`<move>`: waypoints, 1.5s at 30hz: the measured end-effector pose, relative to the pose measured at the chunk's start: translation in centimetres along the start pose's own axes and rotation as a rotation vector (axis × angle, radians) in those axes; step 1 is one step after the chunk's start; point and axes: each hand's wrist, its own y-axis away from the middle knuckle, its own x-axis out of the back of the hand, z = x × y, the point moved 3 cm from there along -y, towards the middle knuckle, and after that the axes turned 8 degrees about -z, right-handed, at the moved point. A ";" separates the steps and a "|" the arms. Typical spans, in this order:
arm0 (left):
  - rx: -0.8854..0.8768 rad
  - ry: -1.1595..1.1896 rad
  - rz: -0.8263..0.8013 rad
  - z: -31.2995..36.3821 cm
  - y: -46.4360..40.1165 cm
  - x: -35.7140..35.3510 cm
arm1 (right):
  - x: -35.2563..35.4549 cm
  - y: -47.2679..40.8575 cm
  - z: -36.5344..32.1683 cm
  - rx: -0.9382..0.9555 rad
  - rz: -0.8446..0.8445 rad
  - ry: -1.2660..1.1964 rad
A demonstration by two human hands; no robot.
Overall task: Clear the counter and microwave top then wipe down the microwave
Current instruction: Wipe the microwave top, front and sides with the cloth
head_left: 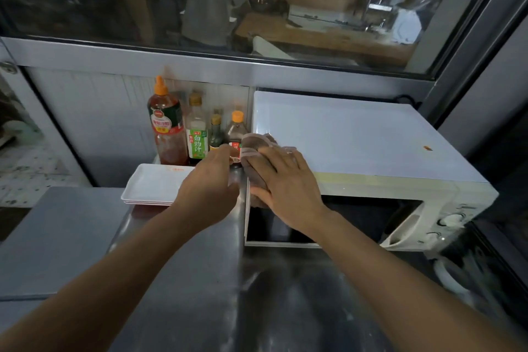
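A white microwave (357, 140) stands on the steel counter (200, 280), its top bare. My right hand (285, 180) presses a brown striped cloth (257, 146) flat against the microwave's front left top corner. My left hand (208, 186) reaches beside it, fingers near a dark sauce bottle (235, 134) with an orange cap; whether it grips the bottle is unclear.
Left of the microwave stand a tall red sauce bottle (165, 128), a green-labelled bottle (196, 131) and a small dark bottle (216, 131). Stacked white trays (154, 183) lie in front of them. A window (228, 3) runs behind, with a person beyond it.
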 end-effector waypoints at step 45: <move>-0.157 -0.360 0.146 19.1 -5.0 -15.1 | -1.2 19.1 29.7 -0.402 0.155 0.021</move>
